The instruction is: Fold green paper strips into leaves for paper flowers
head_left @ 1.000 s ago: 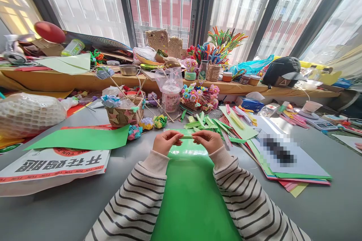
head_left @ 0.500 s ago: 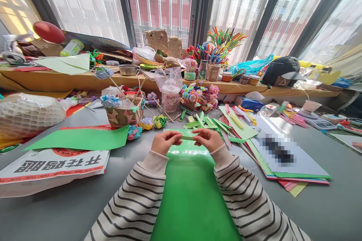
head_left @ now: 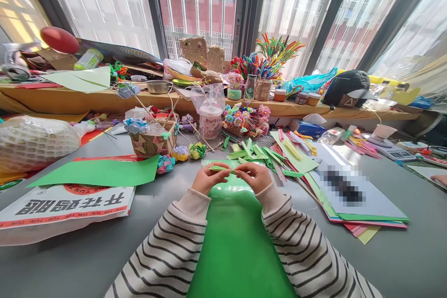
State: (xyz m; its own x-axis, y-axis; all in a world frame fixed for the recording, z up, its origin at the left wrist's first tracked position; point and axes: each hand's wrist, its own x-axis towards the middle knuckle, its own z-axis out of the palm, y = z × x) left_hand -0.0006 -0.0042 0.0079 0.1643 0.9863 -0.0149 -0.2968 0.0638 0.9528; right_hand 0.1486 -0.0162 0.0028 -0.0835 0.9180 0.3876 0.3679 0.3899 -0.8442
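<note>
Between my two hands is a narrow green paper strip (head_left: 219, 168), held over the far end of a glossy green sheet (head_left: 240, 237). My left hand (head_left: 209, 179) pinches the strip, its fingers closed. Close beside it, my right hand (head_left: 255, 177) pinches the strip near its right end, and the fingertips of both hands almost meet. Several loose green paper strips (head_left: 256, 150) lie in a pile just beyond my right hand. Past my left hand sit small folded paper flowers, among them a green and yellow one (head_left: 197, 150).
A green paper sheet (head_left: 98, 171) lies over a printed white bag (head_left: 70, 205) at left. Stacked coloured paper (head_left: 370, 205) is at right. Farther back stand a woven basket (head_left: 153, 143) and a lidded cup (head_left: 210, 123). Another person's hand (head_left: 439, 179) shows at the right edge.
My hands have come closer together. The strip, level between them before, now slants, with its left part showing above my left fingers.
</note>
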